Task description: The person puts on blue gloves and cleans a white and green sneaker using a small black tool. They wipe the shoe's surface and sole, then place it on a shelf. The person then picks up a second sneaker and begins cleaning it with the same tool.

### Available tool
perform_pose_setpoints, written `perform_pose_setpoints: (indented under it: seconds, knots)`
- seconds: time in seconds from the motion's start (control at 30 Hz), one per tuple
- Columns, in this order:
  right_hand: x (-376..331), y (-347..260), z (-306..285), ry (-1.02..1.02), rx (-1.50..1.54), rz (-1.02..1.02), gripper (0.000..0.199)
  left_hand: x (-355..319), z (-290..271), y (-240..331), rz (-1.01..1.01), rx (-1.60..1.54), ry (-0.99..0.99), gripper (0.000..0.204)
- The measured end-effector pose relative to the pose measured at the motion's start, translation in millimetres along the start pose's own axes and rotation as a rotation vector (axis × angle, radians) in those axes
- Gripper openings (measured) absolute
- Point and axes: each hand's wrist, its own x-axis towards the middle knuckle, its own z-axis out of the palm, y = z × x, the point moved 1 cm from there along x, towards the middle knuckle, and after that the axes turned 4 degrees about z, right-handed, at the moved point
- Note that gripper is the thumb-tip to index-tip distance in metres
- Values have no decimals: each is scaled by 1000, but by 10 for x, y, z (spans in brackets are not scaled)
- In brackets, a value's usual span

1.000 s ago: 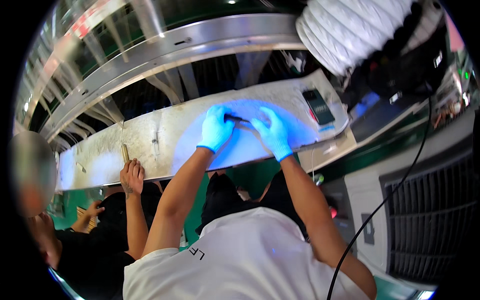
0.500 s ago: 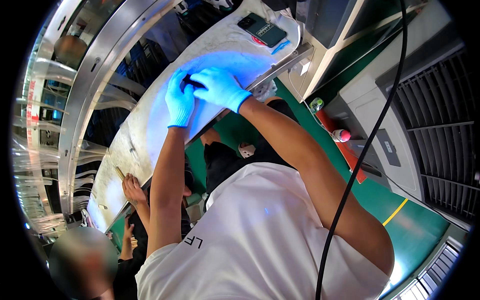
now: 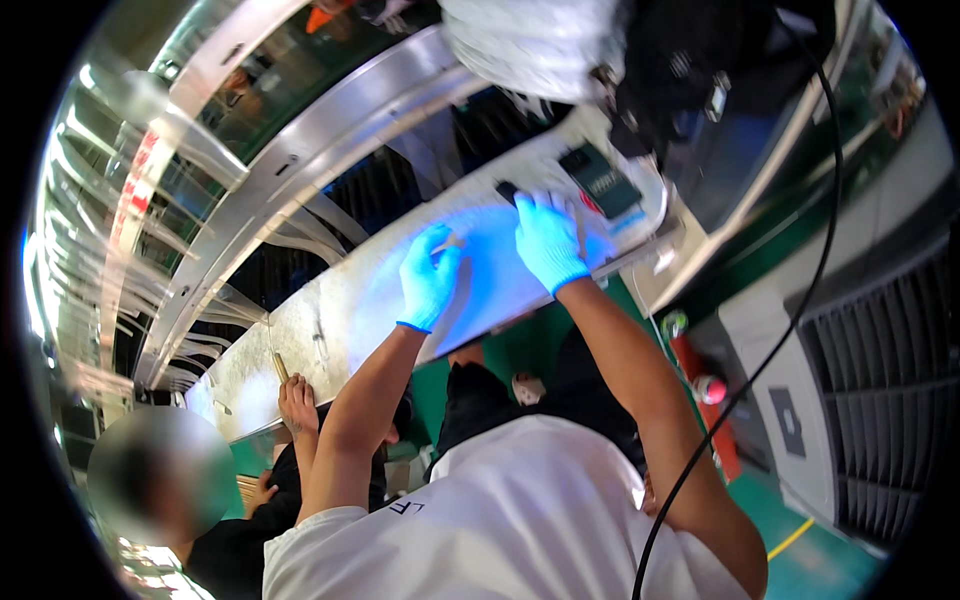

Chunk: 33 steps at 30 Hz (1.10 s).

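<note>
Both my hands wear knitted gloves, turned bright blue by the light on a pale worktop (image 3: 335, 305). My left hand (image 3: 427, 283) is over the lit patch with fingers curled toward the thumb. A small pale tan piece (image 3: 454, 241) shows at its fingertips, too blurred to name. Farther right, my right hand (image 3: 549, 243) reaches toward the far edge, palm down. At its fingertips is a small dark object (image 3: 507, 191), apparently pinched; its kind is unclear. Just right of those fingers lies a dark phone (image 3: 600, 181) with a red round item (image 3: 590, 203) beside it.
A co-worker's hand (image 3: 297, 403) rests at the worktop's left part near a thin brass-coloured rod (image 3: 280, 368). A curved metal frame (image 3: 330, 130) with clear tubes runs behind. Dark bags (image 3: 690, 80) hang at the back right. A black cable (image 3: 800, 300) crosses on the right.
My hands have parted. The right one has moved to the far right with the small dark object, beside the phone. My view has shifted, showing more of the machine and hanging bags.
</note>
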Motion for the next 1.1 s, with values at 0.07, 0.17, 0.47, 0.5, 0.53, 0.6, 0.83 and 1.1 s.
perform_pose_setpoints:
  seconds: [0.07,0.17,0.47,0.5,0.53,0.6,0.83,1.1]
  knots:
    - [82,-51,103,105,139,-112,48,319,-80,329,290,39,7,39]
    - [42,-174,379,63,114,-200,43,1010,-234,1157,582,188,100,39]
    - [85,-268,461,-26,226,-204,54,3435,-702,1667,582,482,330,44]
    - [85,-286,451,-28,222,-203,54,3657,-691,1541,573,628,374,49]
    - [85,-265,437,-29,211,-191,54,3774,-605,1573,507,623,315,46]
    - [86,-289,392,19,191,-189,53,4028,-538,1404,678,760,360,39]
    - [140,-209,410,-31,251,-121,49,4375,-587,1285,552,881,-11,30]
    - [145,-160,392,30,235,-72,48,3239,-1699,1303,462,1081,44,32]
